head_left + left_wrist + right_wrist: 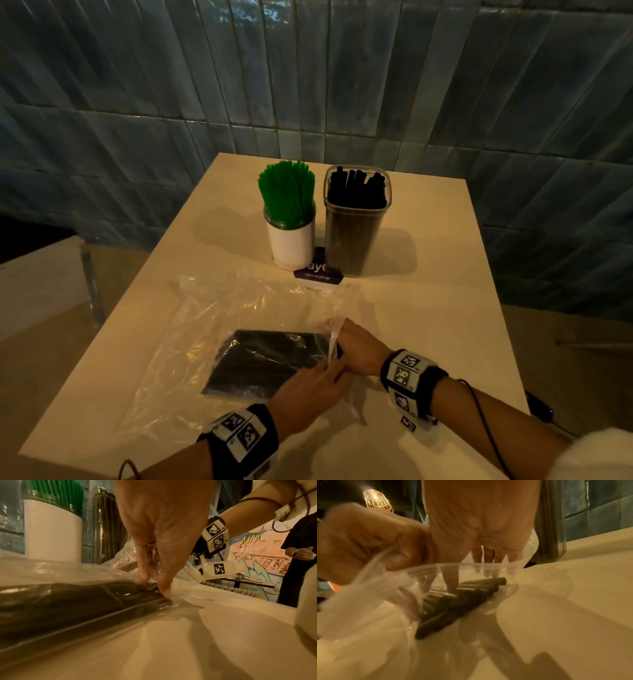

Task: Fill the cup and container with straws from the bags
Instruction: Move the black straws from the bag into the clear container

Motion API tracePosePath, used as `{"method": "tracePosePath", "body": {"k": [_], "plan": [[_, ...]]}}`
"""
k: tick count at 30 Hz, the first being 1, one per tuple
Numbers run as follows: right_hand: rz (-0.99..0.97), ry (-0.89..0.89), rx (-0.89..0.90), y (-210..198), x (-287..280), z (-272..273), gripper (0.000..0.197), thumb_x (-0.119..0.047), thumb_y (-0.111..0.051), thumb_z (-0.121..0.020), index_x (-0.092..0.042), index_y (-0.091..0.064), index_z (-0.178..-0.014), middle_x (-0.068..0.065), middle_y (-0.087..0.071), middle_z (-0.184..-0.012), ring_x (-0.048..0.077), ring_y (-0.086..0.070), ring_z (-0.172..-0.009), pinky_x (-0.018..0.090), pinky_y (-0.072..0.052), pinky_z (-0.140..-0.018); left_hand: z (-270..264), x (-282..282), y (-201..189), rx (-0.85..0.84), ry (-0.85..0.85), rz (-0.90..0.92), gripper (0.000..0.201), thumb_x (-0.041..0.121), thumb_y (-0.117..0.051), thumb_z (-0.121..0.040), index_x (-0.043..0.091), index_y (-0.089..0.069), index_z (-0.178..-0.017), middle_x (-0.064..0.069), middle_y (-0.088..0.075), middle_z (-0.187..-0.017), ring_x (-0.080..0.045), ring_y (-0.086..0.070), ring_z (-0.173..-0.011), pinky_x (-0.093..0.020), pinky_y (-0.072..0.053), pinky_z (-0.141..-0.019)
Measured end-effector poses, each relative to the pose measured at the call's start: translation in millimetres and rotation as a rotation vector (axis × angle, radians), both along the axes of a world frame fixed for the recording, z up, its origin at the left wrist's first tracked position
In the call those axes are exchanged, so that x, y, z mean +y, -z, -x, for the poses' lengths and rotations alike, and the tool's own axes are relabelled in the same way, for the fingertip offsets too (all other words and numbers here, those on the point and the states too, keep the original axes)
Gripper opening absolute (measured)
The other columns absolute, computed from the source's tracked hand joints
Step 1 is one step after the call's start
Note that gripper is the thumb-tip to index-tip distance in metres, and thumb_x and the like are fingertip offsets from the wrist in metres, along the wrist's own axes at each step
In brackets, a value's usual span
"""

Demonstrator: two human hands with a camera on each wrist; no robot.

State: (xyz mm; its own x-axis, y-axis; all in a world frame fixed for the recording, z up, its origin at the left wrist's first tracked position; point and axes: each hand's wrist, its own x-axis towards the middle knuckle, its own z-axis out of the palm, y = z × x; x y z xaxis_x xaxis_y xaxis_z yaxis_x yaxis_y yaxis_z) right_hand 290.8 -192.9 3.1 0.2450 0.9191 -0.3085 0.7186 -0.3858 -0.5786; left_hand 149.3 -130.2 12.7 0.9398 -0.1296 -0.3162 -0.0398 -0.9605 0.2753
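A clear plastic bag (212, 342) lies flat on the table, holding a pack of black straws (270, 359). My left hand (330, 366) pinches the upper edge of the bag's mouth (151, 580) and lifts it. My right hand (339, 344) reaches into that mouth with straight fingers, and one fingertip (452, 584) touches the ends of the black straws (462, 601). At the back stand a white cup (293, 245) full of green straws (287, 192) and a clear container (356, 236) packed with black straws.
A purple sticker (317, 275) lies on the beige table (428, 308) under the cup and container. A blue tiled wall (308, 85) rises behind. In the left wrist view another person (298, 555) stands to the right. A black cable (544, 411) hangs off the table's right edge.
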Motion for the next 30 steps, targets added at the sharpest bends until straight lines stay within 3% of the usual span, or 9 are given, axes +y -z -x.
{"method": "tracePosePath", "body": {"k": [2,5,10,14,17,23,26,30], "plan": [[0.043,0.021,0.000,-4.0,2.1,-1.3,0.037,-0.023,-0.066,-0.079,-0.020,-0.057,-0.115,0.003,-0.055,-0.118,0.019,-0.054,-0.104,0.029,-0.047,-0.091,2.2,-1.6,-2.4,-0.014,0.020,0.013,0.042,0.007,-0.047,-0.096,0.010,-0.035,-0.136,-0.013,-0.023,-0.149,-0.028,-0.052,-0.113,-0.039,-0.051,-0.089],[0.170,0.013,-0.020,-7.5,6.9,-4.3,0.040,-0.027,-0.065,-0.084,-0.014,-0.055,-0.120,0.006,-0.051,-0.125,0.020,-0.049,-0.113,0.021,-0.034,-0.090,3.4,-3.9,-7.5,-0.030,0.042,0.003,0.032,0.010,-0.045,-0.097,0.006,-0.042,-0.128,-0.016,-0.039,-0.137,-0.027,-0.058,-0.101,-0.037,-0.052,-0.083],[0.307,-0.007,-0.028,-12.4,17.4,-5.3,0.038,-0.027,-0.065,-0.085,-0.011,-0.054,-0.118,0.010,-0.055,-0.122,0.024,-0.051,-0.112,0.023,-0.035,-0.086,-0.5,-6.2,-13.1,0.020,0.032,-0.005,0.033,0.012,-0.041,-0.099,0.008,-0.037,-0.132,-0.014,-0.034,-0.138,-0.028,-0.051,-0.110,-0.038,-0.048,-0.087],[0.380,0.009,-0.025,-15.0,22.0,-7.6,0.050,-0.026,-0.069,-0.082,-0.013,-0.051,-0.127,0.009,-0.052,-0.129,0.024,-0.049,-0.116,0.029,-0.038,-0.095,-1.8,-4.8,-12.8,0.020,0.023,0.000,0.034,0.013,-0.040,-0.099,0.009,-0.037,-0.133,-0.013,-0.033,-0.141,-0.027,-0.049,-0.114,-0.037,-0.048,-0.088],[0.401,0.007,-0.104,-15.0,20.6,-8.5,0.058,-0.030,-0.071,-0.079,-0.015,-0.047,-0.129,0.008,-0.050,-0.130,0.024,-0.049,-0.116,0.029,-0.040,-0.095,-2.2,-5.5,-13.8,0.018,0.018,-0.004,0.034,0.014,-0.041,-0.099,0.009,-0.037,-0.133,-0.014,-0.030,-0.143,-0.027,-0.048,-0.116,-0.038,-0.048,-0.090],[0.348,0.083,-0.188,-15.3,5.0,-12.3,0.029,-0.029,-0.061,-0.084,-0.013,-0.060,-0.108,0.008,-0.063,-0.108,0.023,-0.061,-0.093,0.026,-0.046,-0.072,-5.1,-6.1,-14.3,0.021,0.003,-0.020,0.037,0.013,-0.041,-0.099,0.010,-0.035,-0.135,-0.013,-0.030,-0.144,-0.028,-0.046,-0.118,-0.038,-0.043,-0.095],[0.352,0.124,-0.165,-22.6,-15.8,-20.9,0.023,-0.023,-0.055,-0.083,-0.016,-0.059,-0.104,0.010,-0.062,-0.106,0.028,-0.061,-0.093,0.032,-0.049,-0.074,-6.2,-5.9,-11.1,-0.001,0.019,-0.037,0.040,0.011,-0.044,-0.098,0.008,-0.034,-0.136,-0.014,-0.030,-0.144,-0.029,-0.044,-0.120,-0.039,-0.037,-0.101],[0.390,0.156,-0.167,-36.4,-59.3,-40.1,0.013,-0.026,-0.050,-0.086,-0.022,-0.056,-0.097,0.009,-0.063,-0.101,0.029,-0.060,-0.088,0.029,-0.042,-0.066,-9.5,-2.5,-6.9,-0.059,0.036,0.008,0.045,0.018,-0.049,-0.096,0.012,-0.032,-0.137,-0.012,-0.022,-0.148,-0.029,-0.041,-0.124,-0.039,-0.033,-0.106]]}}
